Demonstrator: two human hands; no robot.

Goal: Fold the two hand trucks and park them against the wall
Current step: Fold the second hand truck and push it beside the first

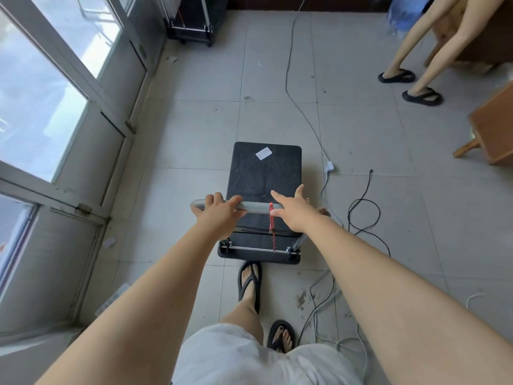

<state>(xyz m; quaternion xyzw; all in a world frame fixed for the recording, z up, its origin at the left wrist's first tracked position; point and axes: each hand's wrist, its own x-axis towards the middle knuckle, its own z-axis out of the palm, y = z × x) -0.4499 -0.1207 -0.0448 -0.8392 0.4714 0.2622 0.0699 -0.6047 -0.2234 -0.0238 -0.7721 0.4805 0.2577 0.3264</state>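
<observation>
A hand truck with a black ribbed platform point(266, 168) stands flat on the tiled floor in front of me, its grey handle bar point(254, 207) raised over the near end. A red cord point(272, 226) hangs from the bar. My left hand point(219, 211) is wrapped around the left part of the bar. My right hand point(294, 208) lies on the right part with fingers spread, not closed. A second hand truck point(191, 26) stands folded upright at the far wall by the window.
Glass windows and a low wall point(83, 168) run along the left. Cables point(361, 212) trail over the floor right of the truck. Another person's legs in black sandals point(410, 84) stand at the far right beside wooden furniture point(491, 129). My sandalled foot point(249, 284) is just behind the truck.
</observation>
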